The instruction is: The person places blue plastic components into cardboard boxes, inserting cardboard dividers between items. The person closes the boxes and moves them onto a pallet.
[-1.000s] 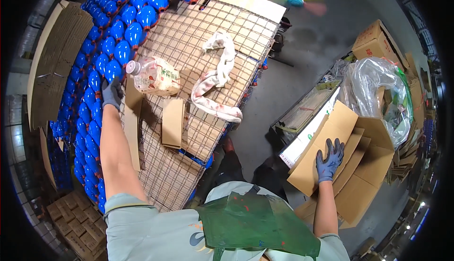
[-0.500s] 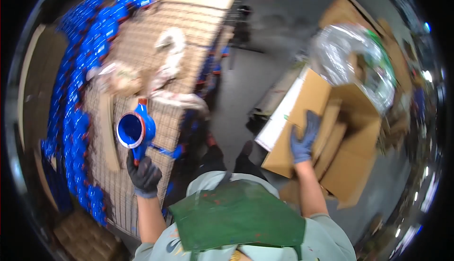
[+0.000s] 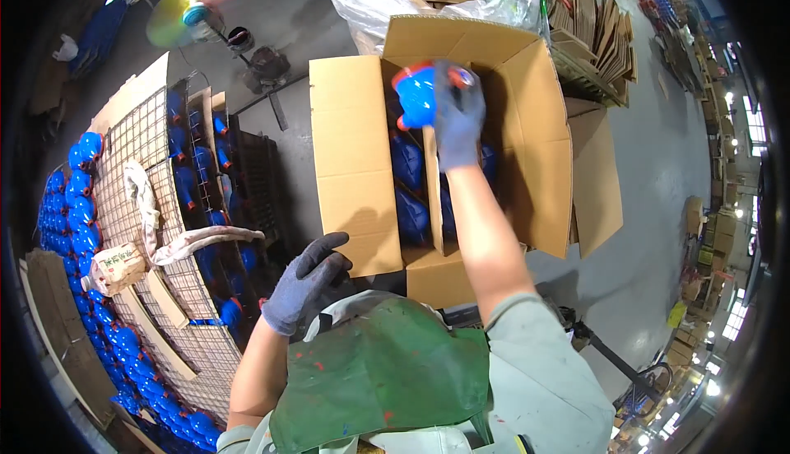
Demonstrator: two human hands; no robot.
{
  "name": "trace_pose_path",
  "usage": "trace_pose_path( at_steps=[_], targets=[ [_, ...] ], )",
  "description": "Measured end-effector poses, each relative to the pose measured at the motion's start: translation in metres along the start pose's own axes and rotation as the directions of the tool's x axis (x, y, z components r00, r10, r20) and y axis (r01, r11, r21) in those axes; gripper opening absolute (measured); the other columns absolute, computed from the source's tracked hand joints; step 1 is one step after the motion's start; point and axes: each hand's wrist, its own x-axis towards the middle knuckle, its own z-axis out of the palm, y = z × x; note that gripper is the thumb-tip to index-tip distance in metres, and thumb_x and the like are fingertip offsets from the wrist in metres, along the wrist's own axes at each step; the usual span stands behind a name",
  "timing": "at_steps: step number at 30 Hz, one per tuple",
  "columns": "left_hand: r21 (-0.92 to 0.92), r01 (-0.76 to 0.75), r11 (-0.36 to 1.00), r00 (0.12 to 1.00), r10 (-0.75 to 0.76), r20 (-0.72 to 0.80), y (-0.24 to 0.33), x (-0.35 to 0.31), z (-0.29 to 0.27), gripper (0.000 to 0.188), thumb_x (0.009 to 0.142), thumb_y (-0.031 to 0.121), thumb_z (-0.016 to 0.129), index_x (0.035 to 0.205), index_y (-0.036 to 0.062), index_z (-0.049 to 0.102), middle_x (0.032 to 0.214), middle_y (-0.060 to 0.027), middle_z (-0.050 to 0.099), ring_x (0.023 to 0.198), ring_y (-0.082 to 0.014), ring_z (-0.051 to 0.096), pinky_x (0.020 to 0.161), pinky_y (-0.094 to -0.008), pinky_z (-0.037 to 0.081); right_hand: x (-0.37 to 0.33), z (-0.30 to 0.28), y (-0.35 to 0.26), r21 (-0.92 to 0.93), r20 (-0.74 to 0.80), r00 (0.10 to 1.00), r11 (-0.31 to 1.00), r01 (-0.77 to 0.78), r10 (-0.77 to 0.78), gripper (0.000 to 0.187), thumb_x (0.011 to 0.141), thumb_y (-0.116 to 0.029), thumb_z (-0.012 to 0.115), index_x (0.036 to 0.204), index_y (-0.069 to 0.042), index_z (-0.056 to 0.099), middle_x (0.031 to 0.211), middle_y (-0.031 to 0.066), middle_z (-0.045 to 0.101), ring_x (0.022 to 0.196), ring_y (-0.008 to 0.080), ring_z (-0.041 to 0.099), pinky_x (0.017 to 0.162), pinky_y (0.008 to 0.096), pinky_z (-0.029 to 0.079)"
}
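A blue pipe fitting (image 3: 418, 96) with a rounded body and red ends is in my gloved right hand (image 3: 457, 116), whose fingers wrap its right side. The hand is over the open cardboard box (image 3: 354, 158). Inside the box, several more blue fittings (image 3: 411, 215) lie on either side of an upright cardboard divider (image 3: 434, 199). My gloved left hand (image 3: 309, 281) is empty, fingers apart, near the box's lower left flap. The far inside of the box is partly hidden by my right hand and the fitting.
At left stands a wire-mesh rack (image 3: 156, 207) with rows of blue fittings (image 3: 123, 343) on top and more on lower shelves. A white cloth (image 3: 144, 199) and a bag (image 3: 118, 266) lie on it. Beyond the box are clear plastic wrap (image 3: 354, 1) and stacked cardboard (image 3: 609, 42). A fan (image 3: 194, 14) stands far left.
The view has turned right toward the box. The blue fitting has gone from my left hand to my right, now over the box. My left hand has left the rack and opened.
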Motion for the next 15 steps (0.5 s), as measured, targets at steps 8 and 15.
trace_pose_path(
  at_steps=[8, 15],
  targets=[
    [0.237, 0.035, 0.971, 0.993, -0.008, -0.114, -0.03, -0.022, 0.012, 0.043, 0.101, 0.018, 0.056, 0.14, 0.0013, 0.049, 0.105, -0.0044, 0.064, 0.097, -0.0124, 0.059, 0.086, -0.0277, 0.049, 0.084, 0.032, 0.151, -0.876, 0.417, 0.857, 0.386, 0.291, 0.301, 0.024, 0.088, -0.02, 0.059, 0.103, -0.007, 0.073, 0.111, 0.0252, 0.068, 0.103, 0.0374, 0.067, 0.087, 0.0472, 0.055],
    [-0.194, -0.086, 0.977, 0.905, -0.004, -0.426, -0.097, -0.079, -0.038, 0.047, 0.101, 0.023, 0.057, 0.143, 0.0049, 0.045, 0.116, -0.0076, 0.064, 0.1, -0.013, 0.06, 0.086, -0.0273, 0.049, 0.058, 0.05, 0.22, -0.743, 0.598, 0.707, -0.071, 0.666, 0.377, 0.03, 0.092, -0.014, 0.049, 0.117, -0.008, 0.065, 0.12, 0.0161, 0.063, 0.109, 0.0306, 0.062, 0.091, 0.038, 0.051]
  ],
)
